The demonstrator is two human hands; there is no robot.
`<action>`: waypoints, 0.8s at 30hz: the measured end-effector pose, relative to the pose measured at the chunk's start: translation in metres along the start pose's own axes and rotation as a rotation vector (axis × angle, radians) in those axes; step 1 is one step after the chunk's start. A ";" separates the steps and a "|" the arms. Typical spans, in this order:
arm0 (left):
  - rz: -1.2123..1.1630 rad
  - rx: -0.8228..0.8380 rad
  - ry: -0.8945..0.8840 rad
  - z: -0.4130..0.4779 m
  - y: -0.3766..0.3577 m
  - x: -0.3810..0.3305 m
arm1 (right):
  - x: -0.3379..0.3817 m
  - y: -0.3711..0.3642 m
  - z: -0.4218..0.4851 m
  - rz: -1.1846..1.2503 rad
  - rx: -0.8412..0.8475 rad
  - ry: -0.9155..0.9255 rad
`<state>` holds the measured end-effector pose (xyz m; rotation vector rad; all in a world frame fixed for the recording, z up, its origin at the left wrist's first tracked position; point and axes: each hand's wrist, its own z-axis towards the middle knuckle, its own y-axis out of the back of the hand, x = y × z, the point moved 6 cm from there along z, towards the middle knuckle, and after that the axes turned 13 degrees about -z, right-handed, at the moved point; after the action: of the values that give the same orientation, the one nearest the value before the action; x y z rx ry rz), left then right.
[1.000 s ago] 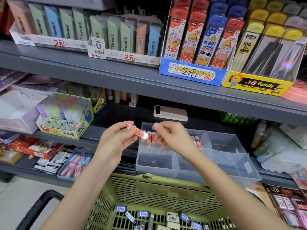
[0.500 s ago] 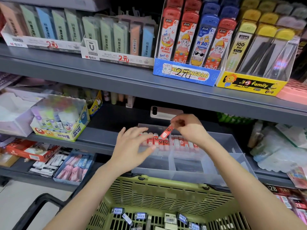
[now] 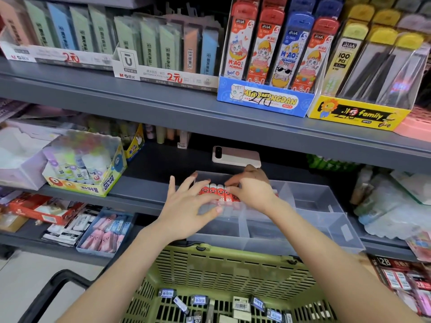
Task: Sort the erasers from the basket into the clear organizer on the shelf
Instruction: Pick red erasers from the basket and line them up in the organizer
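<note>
Left hand (image 3: 186,210) spread over red erasers (image 3: 217,191) in clear organizer (image 3: 326,220); right hand (image 3: 253,190) curled there — grip unclear; phone (image 3: 235,156) behind.

Bright, slight blur, bowed edges

Erasers (image 3: 218,193) in the clear organizer (image 3: 312,199) are sleeved in red with white ends. The basket (image 3: 233,269) is olive green, slotted. The shelf (image 3: 186,106) is painted grey.
</note>
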<state>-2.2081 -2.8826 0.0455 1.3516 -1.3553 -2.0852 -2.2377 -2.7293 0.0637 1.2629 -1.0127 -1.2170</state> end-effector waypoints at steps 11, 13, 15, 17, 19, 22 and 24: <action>-0.123 -0.258 -0.009 -0.065 0.036 -0.002 | 0.046 0.042 -0.134 0.299 -0.628 0.230; -0.087 -0.228 0.009 -0.087 0.037 0.003 | 0.059 0.016 -0.167 0.347 -0.522 0.293; -0.065 -0.184 0.033 -0.107 0.035 0.009 | 0.075 -0.024 -0.193 0.392 -0.294 0.327; -0.059 -0.136 0.054 -0.128 0.031 0.014 | 0.091 -0.075 -0.216 0.415 0.113 0.332; -0.023 -0.101 0.035 -0.147 0.024 0.015 | 0.104 -0.124 -0.243 0.362 0.462 0.371; 0.062 -0.096 -0.056 -0.170 0.011 0.009 | 0.102 -0.158 -0.270 0.306 0.588 0.352; 0.101 -0.106 -0.087 -0.178 0.005 0.006 | 0.109 -0.164 -0.274 0.337 0.513 0.362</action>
<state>-2.0633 -2.9856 0.0274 1.1383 -1.2982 -2.1383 -1.9684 -2.7891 -0.1307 1.5545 -1.2423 -0.4549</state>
